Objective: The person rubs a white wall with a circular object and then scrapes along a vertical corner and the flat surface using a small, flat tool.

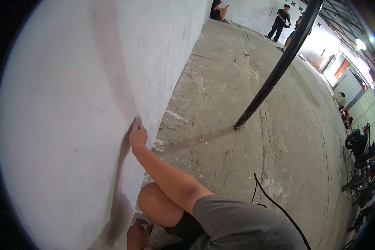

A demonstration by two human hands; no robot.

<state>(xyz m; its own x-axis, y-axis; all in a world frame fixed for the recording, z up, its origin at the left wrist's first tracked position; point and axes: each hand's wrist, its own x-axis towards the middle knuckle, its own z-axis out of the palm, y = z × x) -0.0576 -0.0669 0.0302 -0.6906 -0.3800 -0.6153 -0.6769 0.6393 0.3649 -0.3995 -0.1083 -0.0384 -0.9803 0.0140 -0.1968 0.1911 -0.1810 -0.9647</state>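
My right hand (138, 136) reaches across to the white wall (66, 104) on the left. Its fingers are closed on a small greyish piece (137, 120), pressed against the wall low down near the floor; what kind of thing it is I cannot make out. A grey sleeve (246, 221) covers my upper arm. My bent knee (156, 204) is close to the foot of the wall. Below it, in shadow, a bit of skin shows at the bottom edge; whether it is my left hand or a foot I cannot tell.
A black pole (275, 73) rises from the cracked concrete floor (221, 87). A black cable (279, 207) curves over the floor at lower right. Motorbikes (362, 166) stand along the right side. Several people are at the far wall, one person standing (280, 23), another seated (219, 10).
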